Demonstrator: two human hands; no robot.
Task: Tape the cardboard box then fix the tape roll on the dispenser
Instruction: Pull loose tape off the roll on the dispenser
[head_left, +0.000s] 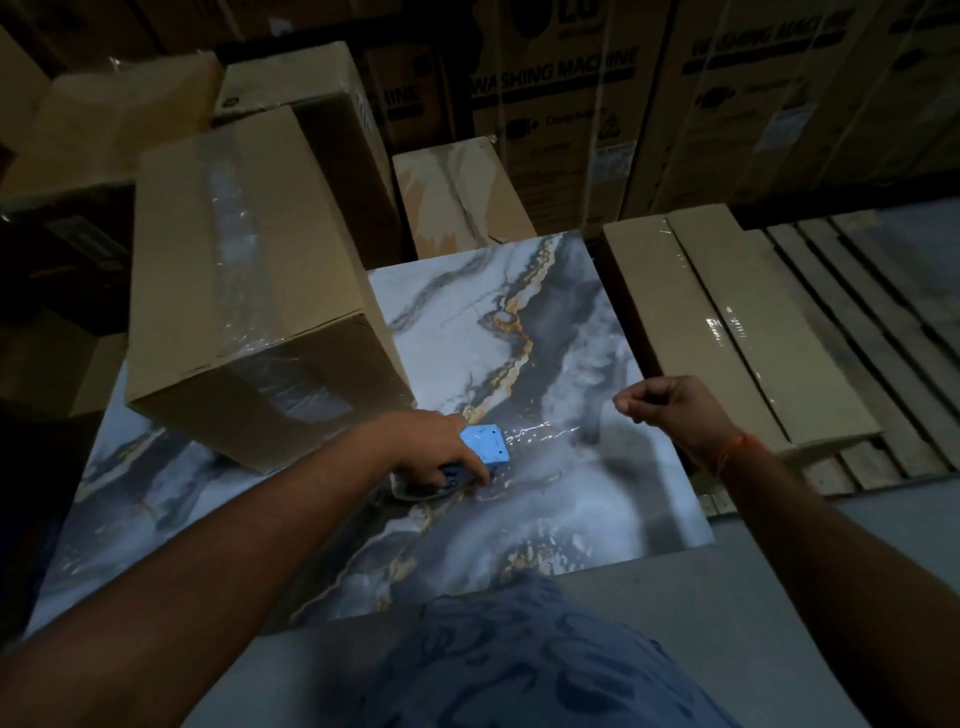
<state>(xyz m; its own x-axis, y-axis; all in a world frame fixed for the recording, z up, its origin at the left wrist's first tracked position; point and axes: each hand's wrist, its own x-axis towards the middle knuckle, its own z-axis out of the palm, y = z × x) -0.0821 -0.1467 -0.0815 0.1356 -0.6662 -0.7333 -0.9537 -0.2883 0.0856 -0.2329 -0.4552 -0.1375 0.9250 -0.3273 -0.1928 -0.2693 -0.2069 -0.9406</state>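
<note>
Cardboard box (244, 291): on marble-patterned slab (545, 322), left of centre, clear tape along its top and down its near end; taping judged done. Blue dispenser (485, 446): gripped by left hand (431, 447). Clear tape (550, 434): stretched to right hand (670, 408), fingers pinching its end. Next: seat the roll, keeping tension. 1 flat carton (737, 332) just right.
</note>
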